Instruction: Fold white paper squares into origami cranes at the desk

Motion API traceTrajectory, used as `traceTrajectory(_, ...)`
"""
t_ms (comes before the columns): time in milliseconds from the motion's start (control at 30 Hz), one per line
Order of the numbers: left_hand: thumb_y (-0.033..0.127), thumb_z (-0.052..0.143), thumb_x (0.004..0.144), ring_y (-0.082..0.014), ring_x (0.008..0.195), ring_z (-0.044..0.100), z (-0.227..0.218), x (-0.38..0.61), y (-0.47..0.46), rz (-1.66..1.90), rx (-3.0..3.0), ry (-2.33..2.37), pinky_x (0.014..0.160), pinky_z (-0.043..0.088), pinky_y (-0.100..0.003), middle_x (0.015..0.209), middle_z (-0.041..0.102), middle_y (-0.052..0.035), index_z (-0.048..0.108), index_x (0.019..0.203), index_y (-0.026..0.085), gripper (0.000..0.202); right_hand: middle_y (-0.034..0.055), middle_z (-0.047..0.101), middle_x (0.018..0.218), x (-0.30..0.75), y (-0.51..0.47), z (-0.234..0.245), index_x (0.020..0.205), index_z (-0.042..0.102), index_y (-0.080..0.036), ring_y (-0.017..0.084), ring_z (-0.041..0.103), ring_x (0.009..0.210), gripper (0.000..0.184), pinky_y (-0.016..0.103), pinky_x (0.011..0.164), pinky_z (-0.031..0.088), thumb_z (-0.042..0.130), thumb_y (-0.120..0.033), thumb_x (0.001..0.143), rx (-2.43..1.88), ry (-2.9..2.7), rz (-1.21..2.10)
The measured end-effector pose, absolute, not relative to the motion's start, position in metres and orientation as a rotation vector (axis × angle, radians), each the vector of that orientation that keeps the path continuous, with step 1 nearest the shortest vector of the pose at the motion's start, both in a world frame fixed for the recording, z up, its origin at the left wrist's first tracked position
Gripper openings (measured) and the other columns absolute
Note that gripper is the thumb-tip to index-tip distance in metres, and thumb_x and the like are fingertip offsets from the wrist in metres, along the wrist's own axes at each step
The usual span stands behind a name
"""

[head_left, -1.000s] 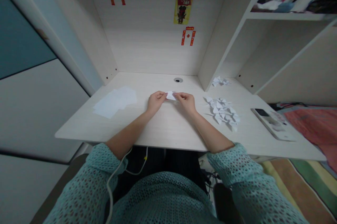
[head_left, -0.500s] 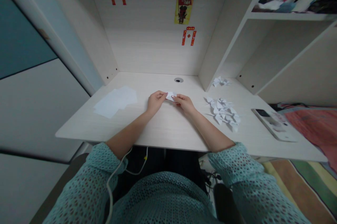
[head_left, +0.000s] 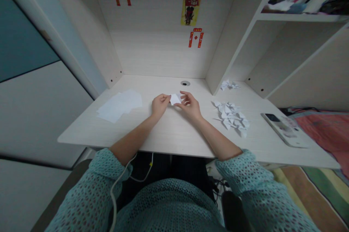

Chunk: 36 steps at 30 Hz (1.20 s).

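Note:
A small folded piece of white paper [head_left: 175, 99] is held just above the middle of the desk. My left hand [head_left: 160, 104] pinches its left edge between thumb and fingers. At the paper's right side, my right hand [head_left: 191, 105] is open, its fingers spread and raised, with the thumb tip at the lower right corner. Whether that thumb touches the paper I cannot tell. To the left lie overlapping sheets of white paper [head_left: 120, 104]. On the right is a pile of folded white paper pieces [head_left: 231, 115], with a few more folded paper pieces [head_left: 229, 85] behind it.
A phone [head_left: 283, 130] lies on the desk [head_left: 169, 134] at the right. An upright divider [head_left: 234, 54] meets the desktop behind the pile. A round cable hole [head_left: 185, 83] sits near the back wall. A white cable [head_left: 113, 195] hangs by my left sleeve.
My right hand has loosened from the paper, its fingers lifting and spreading apart. More of the paper's face shows now. My left hand keeps its pinch, shifted very slightly left.

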<state>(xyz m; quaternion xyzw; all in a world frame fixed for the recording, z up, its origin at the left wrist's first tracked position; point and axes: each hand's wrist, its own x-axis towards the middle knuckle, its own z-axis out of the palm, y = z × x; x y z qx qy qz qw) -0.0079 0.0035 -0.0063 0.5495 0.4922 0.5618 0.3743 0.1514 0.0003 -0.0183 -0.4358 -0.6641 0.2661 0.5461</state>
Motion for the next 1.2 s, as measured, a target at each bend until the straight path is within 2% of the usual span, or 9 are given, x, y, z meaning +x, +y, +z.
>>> traceTrajectory(100,0.041,0.06,0.073,-0.0157,0.069,0.062,-0.006,-0.009,0.005,1.452,1.339,1.273,0.061,0.044,-0.025,0.068,0.066,-0.0034,0.062,0.074,0.017,0.024,0.0073,0.063,0.103,0.159,-0.004,-0.011,0.104,0.065,-0.026,0.021,0.056,0.09,0.037,0.035,0.08,0.045,0.069,-0.043,0.071,-1.029,-1.838,0.236)
traceTrajectory(233,0.046,0.06,0.073,-0.017,0.071,0.063,-0.006,-0.008,0.006,1.406,1.264,1.248,0.057,0.042,-0.023,0.071,0.067,-0.0057,0.061,0.075,0.016,0.03,0.0078,0.064,0.102,0.165,-0.004,-0.009,0.093,0.071,-0.028,0.024,0.052,0.096,0.019,0.04,0.084,0.042,0.057,-0.036,0.082,-1.051,-2.0,-0.018)
traceTrajectory(333,0.053,0.059,0.073,-0.0185,0.076,0.065,-0.005,-0.007,0.005,1.337,1.234,1.193,0.057,0.042,-0.023,0.081,0.069,-0.0086,0.061,0.081,0.016,0.037,0.0067,0.066,0.095,0.164,-0.001,-0.012,0.09,0.072,-0.028,0.023,0.052,0.092,0.019,0.039,0.083,0.042,0.055,-0.032,0.084,-1.059,-1.981,-0.021)
traceTrajectory(400,0.053,0.06,0.073,-0.0182,0.081,0.065,-0.005,-0.005,0.004,1.315,1.237,1.159,0.058,0.042,-0.022,0.093,0.068,-0.009,0.061,0.096,0.018,0.042,0.0057,0.066,0.088,0.162,0.0,-0.014,0.086,0.073,-0.027,0.022,0.054,0.089,0.017,0.038,0.082,0.042,0.057,-0.033,0.083,-1.066,-1.895,0.049)
traceTrajectory(500,0.043,0.068,0.07,-0.0163,0.085,0.063,-0.006,-0.001,0.002,1.298,1.28,1.08,0.065,0.045,-0.023,0.102,0.066,-0.0086,0.052,0.12,0.02,0.057,0.0044,0.066,0.082,0.157,-0.001,-0.016,0.08,0.072,-0.025,0.019,0.056,0.082,0.016,0.036,0.078,0.044,0.062,-0.037,0.079,-1.064,-1.751,0.218)
traceTrajectory(567,0.037,0.07,0.068,-0.0154,0.085,0.062,-0.007,0.002,0.001,1.292,1.315,1.017,0.072,0.046,-0.024,0.1,0.066,-0.0087,0.047,0.126,0.019,0.065,0.0042,0.066,0.081,0.154,-0.001,-0.017,0.077,0.072,-0.024,0.019,0.057,0.08,0.018,0.034,0.073,0.045,0.064,-0.04,0.076,-1.058,-1.7,0.319)
traceTrajectory(667,0.034,0.07,0.068,-0.0148,0.083,0.062,-0.009,0.003,0.001,1.314,1.35,0.964,0.077,0.047,-0.026,0.096,0.067,-0.0078,0.047,0.126,0.017,0.064,0.0049,0.066,0.079,0.151,-0.002,-0.017,0.075,0.072,-0.024,0.019,0.057,0.081,0.021,0.032,0.068,0.045,0.065,-0.043,0.074,-1.057,-1.661,0.404)
traceTrajectory(900,0.035,0.068,0.068,-0.0143,0.079,0.062,-0.011,-0.003,0.006,1.283,1.431,0.985,0.074,0.048,-0.026,0.094,0.066,-0.0068,0.054,0.116,0.018,0.053,0.0042,0.065,0.076,0.152,-0.003,-0.012,0.072,0.071,-0.023,0.018,0.057,0.08,0.018,0.03,0.064,0.044,0.067,-0.041,0.072,-1.045,-1.647,0.418)
traceTrajectory(1200,0.036,0.07,0.067,-0.0146,0.075,0.063,-0.001,-0.016,0.01,1.22,1.552,0.928,0.076,0.048,-0.029,0.091,0.067,-0.007,0.056,0.112,0.016,0.051,0.004,0.065,0.076,0.156,-0.001,-0.007,0.072,0.069,-0.022,0.017,0.057,0.076,0.023,0.029,0.064,0.044,0.065,-0.044,0.073,-0.99,-1.663,0.528)
